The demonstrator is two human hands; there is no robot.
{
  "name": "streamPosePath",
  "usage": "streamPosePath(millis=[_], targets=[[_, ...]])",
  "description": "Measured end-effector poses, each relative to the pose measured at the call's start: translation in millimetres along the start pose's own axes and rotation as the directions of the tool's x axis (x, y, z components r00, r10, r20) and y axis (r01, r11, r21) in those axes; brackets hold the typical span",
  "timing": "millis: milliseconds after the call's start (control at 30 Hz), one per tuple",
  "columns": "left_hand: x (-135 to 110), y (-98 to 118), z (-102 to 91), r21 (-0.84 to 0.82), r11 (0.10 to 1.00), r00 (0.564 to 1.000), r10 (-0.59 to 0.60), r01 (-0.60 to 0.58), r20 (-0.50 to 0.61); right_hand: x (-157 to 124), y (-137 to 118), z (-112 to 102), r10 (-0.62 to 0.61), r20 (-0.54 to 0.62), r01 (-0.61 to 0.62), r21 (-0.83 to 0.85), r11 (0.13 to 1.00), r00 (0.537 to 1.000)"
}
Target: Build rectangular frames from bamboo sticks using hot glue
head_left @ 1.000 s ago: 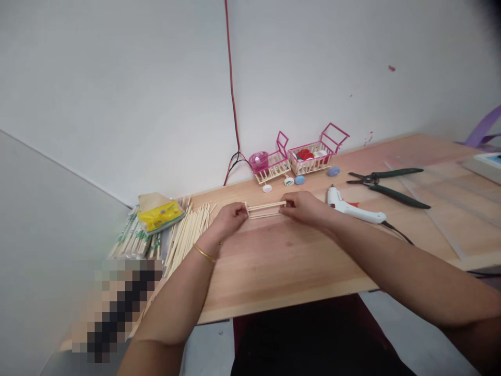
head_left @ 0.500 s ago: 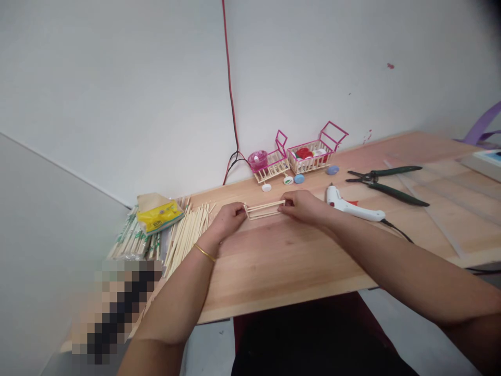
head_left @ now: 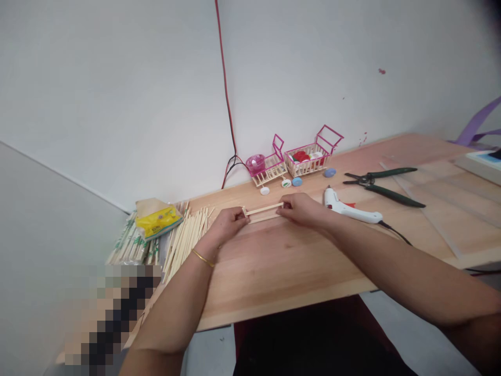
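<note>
Between my two hands is a small rectangular frame of pale wooden sticks [head_left: 264,209], just above or on the wooden table [head_left: 282,266]. My left hand [head_left: 231,222] pinches its left end with thumb and fingers. Its right end sits in the closed fingers of my right hand [head_left: 299,209]. The fingertips partly hide both ends. Beyond the hands stand two little stick-built carts, a smaller cart [head_left: 271,169] with a pink cup in it and a larger cart [head_left: 307,163] holding red and white items. A white glue gun [head_left: 350,210] lies right of my right hand.
Loose wooden sticks [head_left: 186,240] lie left of my left hand, beside bundled sticks [head_left: 127,245] under a yellow packet [head_left: 158,220]. Green-handled pliers [head_left: 385,187] rest at the right, with clear strips [head_left: 422,214] nearby. A red and black cable [head_left: 225,89] runs down the wall.
The stick frame has tilted slightly in my hands, so its long bars show at a different angle. Both hands keep their hold. The whole view has shifted a little.
</note>
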State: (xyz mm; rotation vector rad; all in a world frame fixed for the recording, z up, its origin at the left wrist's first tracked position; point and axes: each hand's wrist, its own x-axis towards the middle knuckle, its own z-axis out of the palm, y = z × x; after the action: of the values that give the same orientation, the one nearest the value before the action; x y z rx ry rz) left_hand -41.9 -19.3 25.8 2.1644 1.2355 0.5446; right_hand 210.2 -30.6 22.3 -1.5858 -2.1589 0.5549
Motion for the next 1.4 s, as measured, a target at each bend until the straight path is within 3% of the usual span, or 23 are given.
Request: streamPosePath(millis=[967,1400], targets=[[3.1,-13.1,2.5,-0.312,0.948,0.995,-0.034,0.062,0.095,-1.4,-2.0,0.7,-0.041,0.0,0.041,-0.058,0.997,0.999],[3.3,-14.2,2.5,-0.309,0.949,0.994,-0.033,0.064,0.103,-0.5,-0.8,1.5,-0.043,-0.005,0.043,-0.069,0.997,0.999]])
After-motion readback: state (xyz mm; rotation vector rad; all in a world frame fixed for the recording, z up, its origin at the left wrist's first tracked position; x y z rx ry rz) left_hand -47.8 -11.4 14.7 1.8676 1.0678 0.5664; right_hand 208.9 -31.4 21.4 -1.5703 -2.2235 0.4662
